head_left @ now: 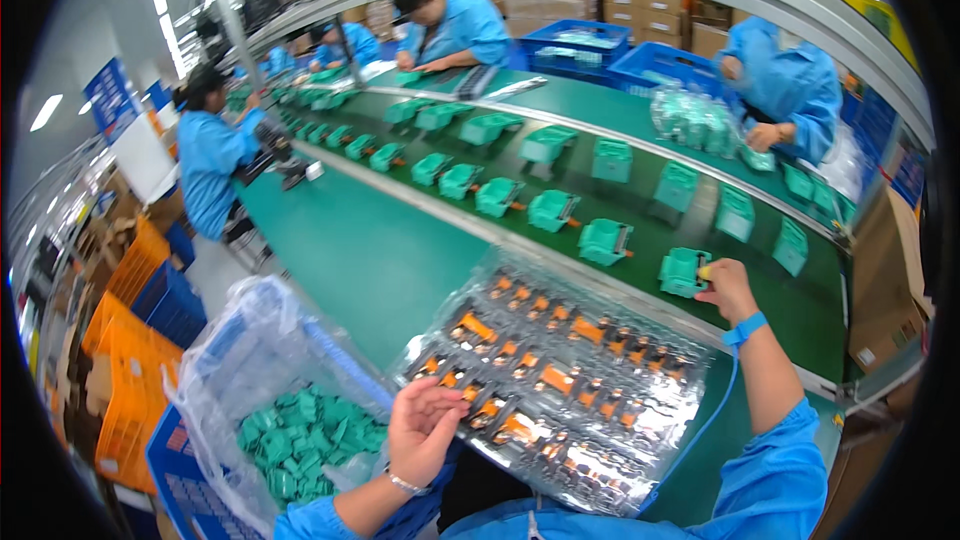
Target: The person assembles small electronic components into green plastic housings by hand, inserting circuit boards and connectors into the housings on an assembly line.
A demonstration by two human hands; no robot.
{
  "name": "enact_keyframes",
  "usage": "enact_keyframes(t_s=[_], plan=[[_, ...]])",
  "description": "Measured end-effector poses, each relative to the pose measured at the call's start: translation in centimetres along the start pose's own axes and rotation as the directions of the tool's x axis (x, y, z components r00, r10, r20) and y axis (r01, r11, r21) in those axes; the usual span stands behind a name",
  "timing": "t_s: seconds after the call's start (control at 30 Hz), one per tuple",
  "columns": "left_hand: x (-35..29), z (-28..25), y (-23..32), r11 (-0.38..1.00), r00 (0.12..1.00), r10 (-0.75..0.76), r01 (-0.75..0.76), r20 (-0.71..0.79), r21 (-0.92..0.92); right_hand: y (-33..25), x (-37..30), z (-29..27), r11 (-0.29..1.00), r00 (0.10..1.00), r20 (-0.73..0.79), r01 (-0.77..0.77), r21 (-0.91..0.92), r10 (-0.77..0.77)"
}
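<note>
In the head view, we have our right hand (pixel 730 290) touching the right end of a green housing (pixel 683 272) on the belt (pixel 640 212); a small yellow thing (pixel 705 272) shows at its fingertips, and we cannot tell whether the hand is clamped. Our left hand (pixel 420 430) is loosely curled, thumb and fingertips apart, over the near left part of a clear tray (pixel 655 412) of orange-and-black parts (pixel 557 377). Left of that hand, green pieces (pixel 310 440) fill a lined blue bin (pixel 168 470); beyond it lies the green counter (pixel 340 240).
</note>
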State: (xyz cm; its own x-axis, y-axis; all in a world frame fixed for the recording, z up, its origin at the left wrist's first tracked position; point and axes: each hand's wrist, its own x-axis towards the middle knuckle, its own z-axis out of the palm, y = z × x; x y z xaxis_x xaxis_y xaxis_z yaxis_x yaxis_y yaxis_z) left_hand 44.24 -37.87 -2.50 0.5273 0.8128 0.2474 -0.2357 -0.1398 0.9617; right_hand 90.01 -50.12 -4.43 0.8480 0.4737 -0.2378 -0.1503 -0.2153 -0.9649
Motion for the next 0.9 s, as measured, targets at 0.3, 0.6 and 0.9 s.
enact_keyframes(t_s=[0.3,0.6,0.9], plan=[[0.2,-1.4,1.6,0.997,0.997,0.025,-0.03,-0.068,-0.071,-0.7,-1.0,3.1,0.972,0.999,0.018,0.042,-0.231,-0.039],[0.9,-16.6,3.2,0.991,0.84,0.09,-0.02,-0.535,0.136,-10.4,-18.0,14.0,0.898,0.52,0.85,0.41,-0.159,-0.087],[-9.9,-39.7,-4.3,0.52,0.683,-0.139,0.666,-0.717,0.534,-7.2,-18.9,26.9,0.571,0.378,0.918,0.782,-0.249,-0.117]])
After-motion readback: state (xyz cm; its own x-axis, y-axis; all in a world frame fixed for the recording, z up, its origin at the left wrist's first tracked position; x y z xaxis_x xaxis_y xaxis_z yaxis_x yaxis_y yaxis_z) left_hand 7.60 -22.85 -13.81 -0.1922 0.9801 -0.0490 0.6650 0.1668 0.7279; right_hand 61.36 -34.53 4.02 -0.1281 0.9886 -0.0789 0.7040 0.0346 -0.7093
